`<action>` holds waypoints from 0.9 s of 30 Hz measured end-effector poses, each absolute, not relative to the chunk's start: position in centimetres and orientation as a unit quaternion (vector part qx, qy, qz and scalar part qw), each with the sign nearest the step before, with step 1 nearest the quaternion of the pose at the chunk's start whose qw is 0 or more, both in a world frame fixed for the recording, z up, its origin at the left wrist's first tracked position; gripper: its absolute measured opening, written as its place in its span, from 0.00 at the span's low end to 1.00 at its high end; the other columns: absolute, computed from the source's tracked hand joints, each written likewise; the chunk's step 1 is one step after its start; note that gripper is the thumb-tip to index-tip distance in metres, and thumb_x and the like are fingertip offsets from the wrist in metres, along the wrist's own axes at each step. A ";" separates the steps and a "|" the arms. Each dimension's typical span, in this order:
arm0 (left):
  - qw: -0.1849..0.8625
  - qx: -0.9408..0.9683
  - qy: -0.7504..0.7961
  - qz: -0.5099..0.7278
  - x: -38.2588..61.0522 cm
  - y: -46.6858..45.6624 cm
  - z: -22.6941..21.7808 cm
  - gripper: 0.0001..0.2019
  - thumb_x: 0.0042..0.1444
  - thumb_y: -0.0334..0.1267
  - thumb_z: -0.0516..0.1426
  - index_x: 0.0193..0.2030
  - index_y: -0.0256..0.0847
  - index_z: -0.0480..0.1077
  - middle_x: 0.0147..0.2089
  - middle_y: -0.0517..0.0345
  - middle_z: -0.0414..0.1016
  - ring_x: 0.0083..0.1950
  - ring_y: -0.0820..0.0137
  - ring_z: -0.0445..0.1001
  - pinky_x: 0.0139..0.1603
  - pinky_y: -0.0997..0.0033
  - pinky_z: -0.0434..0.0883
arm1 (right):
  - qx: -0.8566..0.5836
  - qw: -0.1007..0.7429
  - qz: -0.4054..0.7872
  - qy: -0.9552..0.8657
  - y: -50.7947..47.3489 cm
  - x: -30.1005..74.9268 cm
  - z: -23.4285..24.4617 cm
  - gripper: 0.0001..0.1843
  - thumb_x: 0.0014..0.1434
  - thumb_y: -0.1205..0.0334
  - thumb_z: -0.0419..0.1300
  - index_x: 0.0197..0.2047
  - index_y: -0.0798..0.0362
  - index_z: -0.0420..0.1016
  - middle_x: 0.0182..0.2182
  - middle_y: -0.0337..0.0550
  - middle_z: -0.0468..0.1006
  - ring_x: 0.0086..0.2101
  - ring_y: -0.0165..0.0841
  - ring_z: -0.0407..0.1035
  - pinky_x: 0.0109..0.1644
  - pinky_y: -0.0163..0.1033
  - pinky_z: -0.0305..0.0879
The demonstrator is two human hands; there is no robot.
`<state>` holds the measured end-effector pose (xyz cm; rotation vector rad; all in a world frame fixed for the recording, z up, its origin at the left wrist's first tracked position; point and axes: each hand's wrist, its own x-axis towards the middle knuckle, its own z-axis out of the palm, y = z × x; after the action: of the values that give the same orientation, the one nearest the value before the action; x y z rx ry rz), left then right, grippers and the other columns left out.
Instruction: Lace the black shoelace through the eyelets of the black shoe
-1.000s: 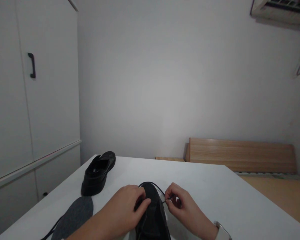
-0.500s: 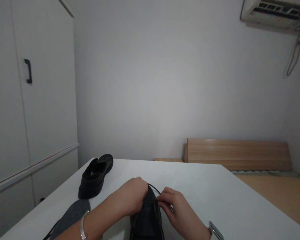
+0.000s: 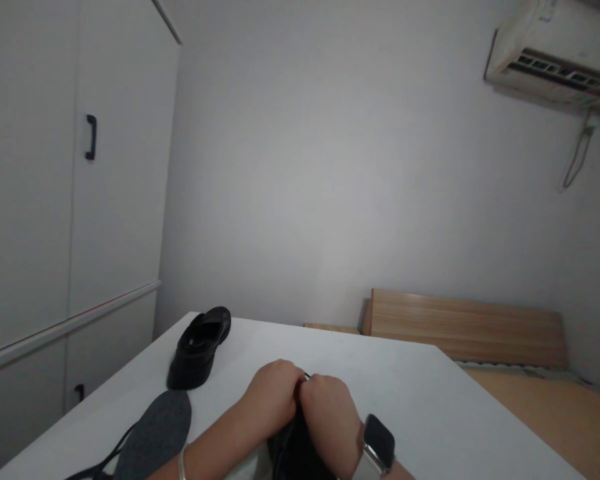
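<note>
A black shoe point(image 3: 300, 453) is at the table's near edge, its front part covered by my two hands. My left hand point(image 3: 276, 395) is closed at the shoe's left side, fingers curled down out of sight. Pressed against it from the right is my right hand point(image 3: 330, 413), also closed, knuckles up. A short stretch of black shoelace point(image 3: 307, 375) shows between the two hands; their fingertips are hidden. A second black shoe point(image 3: 193, 360) stands farther off at the left. Near my left forearm lies a grey insole point(image 3: 157, 427).
Black laces point(image 3: 115, 453) lie beside the insole on the white table point(image 3: 405, 400). A white cupboard point(image 3: 120, 200) stands left of the table. To the right are a bed point(image 3: 535, 407) and its wooden headboard point(image 3: 465, 327). An air conditioner point(image 3: 560, 60) hangs high on the wall.
My right hand has moved left to meet my left hand, turning from a pinch to knuckles up. The lace loop between them has become short. The camera view has tilted.
</note>
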<state>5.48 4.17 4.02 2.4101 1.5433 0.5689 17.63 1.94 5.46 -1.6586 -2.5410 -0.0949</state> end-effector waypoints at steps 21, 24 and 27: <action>0.391 0.676 0.392 0.487 3.7 5.1 4.7 0.11 0.54 0.35 0.58 0.42 0.40 0.62 0.28 0.58 0.78 0.30 0.66 0.78 0.33 0.71 0.73 | -0.390 0.496 0.358 -0.689 3.8 19.9 4.9 0.21 0.51 0.44 0.67 0.33 0.55 0.76 0.27 0.44 0.78 0.27 0.35 0.74 0.33 0.40 0.72; 0.380 0.691 0.418 0.451 3.6 6.3 4.8 0.06 0.63 0.37 0.51 0.46 0.40 0.60 0.33 0.54 0.80 0.33 0.67 0.80 0.36 0.69 0.75 | -0.388 0.520 0.341 -0.680 3.8 20.1 4.9 0.19 0.52 0.46 0.68 0.32 0.55 0.76 0.26 0.42 0.78 0.26 0.34 0.72 0.31 0.39 0.70; 0.326 0.710 0.479 0.400 3.1 8.6 4.0 0.04 0.66 0.35 0.52 0.43 0.37 0.65 0.36 0.53 0.79 0.38 0.67 0.79 0.43 0.64 0.75 | -0.389 0.529 0.340 -0.673 3.8 20.3 4.7 0.18 0.52 0.46 0.68 0.32 0.55 0.77 0.25 0.41 0.77 0.25 0.35 0.73 0.31 0.39 0.72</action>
<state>3.10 8.65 3.99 1.8597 1.2551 1.0489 20.25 3.80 4.67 -0.9278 -1.6074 0.8128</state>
